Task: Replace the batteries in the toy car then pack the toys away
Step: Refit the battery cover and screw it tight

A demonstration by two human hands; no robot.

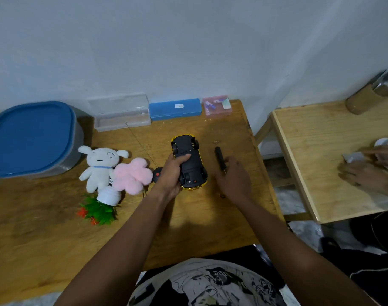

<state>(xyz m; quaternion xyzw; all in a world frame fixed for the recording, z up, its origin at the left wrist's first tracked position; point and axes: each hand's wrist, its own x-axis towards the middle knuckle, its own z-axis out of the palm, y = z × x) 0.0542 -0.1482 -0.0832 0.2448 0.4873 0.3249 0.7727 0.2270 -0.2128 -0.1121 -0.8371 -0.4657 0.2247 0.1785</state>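
The yellow toy car (192, 163) lies upside down on the wooden table (188, 221), its black underside and wheels facing up. My left hand (169, 176) grips the car's left side, thumb across the underside. A black-handled screwdriver (220, 159) lies just right of the car. My right hand (233, 180) hovers over the screwdriver's near end, fingers loosely bent; whether it touches the tool is hidden. The black remote (157, 173) with its long wire antenna sits left of my left hand.
A white plush dog (100, 166), a pink plush flower (132, 174) and a small plastic plant (100, 208) lie on the left. A grey bin with blue lid (31, 138), a clear case (122, 115), a blue case (175, 109) and a pink box (217, 106) line the back. Another person's hands (369, 171) rest on a second table.
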